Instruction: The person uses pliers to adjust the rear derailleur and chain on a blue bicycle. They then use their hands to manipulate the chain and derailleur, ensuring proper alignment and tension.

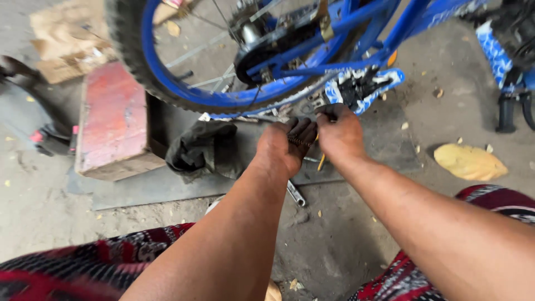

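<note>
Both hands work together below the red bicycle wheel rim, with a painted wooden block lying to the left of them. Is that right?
Not quite: the head view shows the bicycle wheel rim is blue, not red. The left hand and right hand do meet below it, and the red-painted wooden block lies to their left.

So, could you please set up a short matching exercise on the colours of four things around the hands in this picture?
Things:
1. bicycle rim
2. wooden block
3. crumpled rag
4. dry leaf

Colours:
A. yellowish tan
B. blue
C. dark grey-green
D. faded red

Pairs: 1-B, 2-D, 3-C, 4-A
</note>
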